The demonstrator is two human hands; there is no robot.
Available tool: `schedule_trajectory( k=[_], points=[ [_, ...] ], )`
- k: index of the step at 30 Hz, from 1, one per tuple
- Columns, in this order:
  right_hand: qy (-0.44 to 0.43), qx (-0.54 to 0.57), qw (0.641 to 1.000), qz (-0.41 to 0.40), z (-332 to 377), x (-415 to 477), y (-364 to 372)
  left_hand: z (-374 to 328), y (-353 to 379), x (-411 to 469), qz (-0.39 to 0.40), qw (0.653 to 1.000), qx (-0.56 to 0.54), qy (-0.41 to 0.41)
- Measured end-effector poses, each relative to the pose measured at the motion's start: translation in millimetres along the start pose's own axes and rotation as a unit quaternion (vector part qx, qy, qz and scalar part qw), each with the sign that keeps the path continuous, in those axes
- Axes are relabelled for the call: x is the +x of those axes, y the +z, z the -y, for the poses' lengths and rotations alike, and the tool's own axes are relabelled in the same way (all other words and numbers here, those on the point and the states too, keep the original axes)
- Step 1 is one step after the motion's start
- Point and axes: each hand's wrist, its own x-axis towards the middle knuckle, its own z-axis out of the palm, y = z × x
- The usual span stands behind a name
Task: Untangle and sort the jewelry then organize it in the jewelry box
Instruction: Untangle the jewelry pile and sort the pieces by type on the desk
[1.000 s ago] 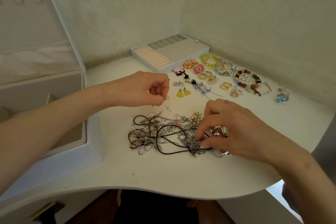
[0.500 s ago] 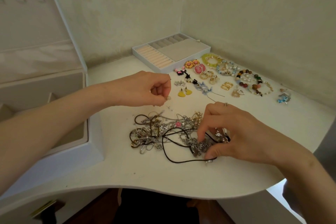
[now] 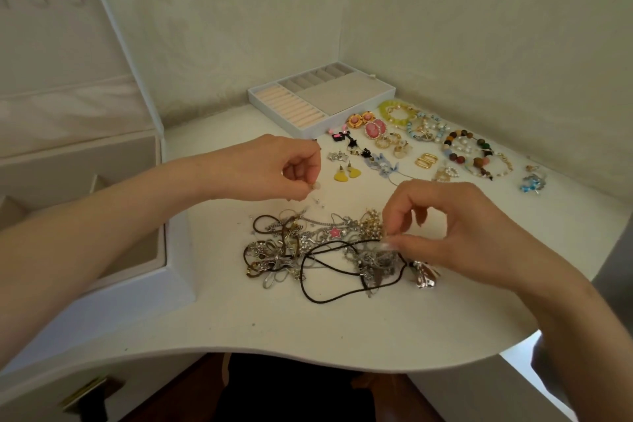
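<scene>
The white table [image 3: 239, 329] carries all of the work. The jewelry box [image 3: 137, 288] stands open at its left edge with the lid [image 3: 68, 44] raised, so its beige compartment can be reached from the left hand's side; no jewelry is visible inside it. The removable tray [image 3: 322, 96] sits at the back against the wall, well apart from the box, and its ring rolls and flat sections appear unfilled. Sorted pieces lie in a band in front of and to the right of the tray: beaded bracelets [image 3: 462, 151] farther right, and earrings laid in pairs nearer the centre, including 2 yellow earrings [image 3: 346, 173]. This spacing keeps finished items clear of the tangled pile [image 3: 308, 250], which lies near the front centre between the 2 hands. A black cord [image 3: 342, 298] loops out of the pile toward the front edge. The right hand [image 3: 455, 233] hovers over the pile's right end, thumb and forefinger closed together on a thin silver strand [image 3: 380, 245], the other fingers curled and lifted; the grip appears set to draw the strand free. The left hand [image 3: 274, 168] is held above the pile's far edge, fingers curled, thumb and forefinger clamped on a small pale piece [image 3: 317, 186], probably a strand end or an earring; which one cannot be determined. Judged stage: untangling, with boxing not yet begun.
</scene>
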Motion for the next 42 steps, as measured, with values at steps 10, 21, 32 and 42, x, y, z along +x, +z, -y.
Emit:
schedule_trajectory(
  k=[10, 21, 32, 42],
  points=[
    [-0.021, 0.139, 0.989, -0.048, 13, 9, -6, 0, 0, 0, 0.007, 1.0, 0.007, -0.001],
    [-0.021, 0.044, 0.993, 0.108, 11, 6, 2, 1, -1, 0, 0.012, 1.0, 0.014, -0.004],
    [-0.092, -0.139, 0.978, 0.127, 23, 31, 48, 3, -7, 3, -0.009, 1.0, 0.012, 0.007],
    [-0.029, -0.14, 0.982, 0.121, 27, 47, 39, 2, -8, 2, -0.014, 1.0, 0.016, 0.01]
  ],
)
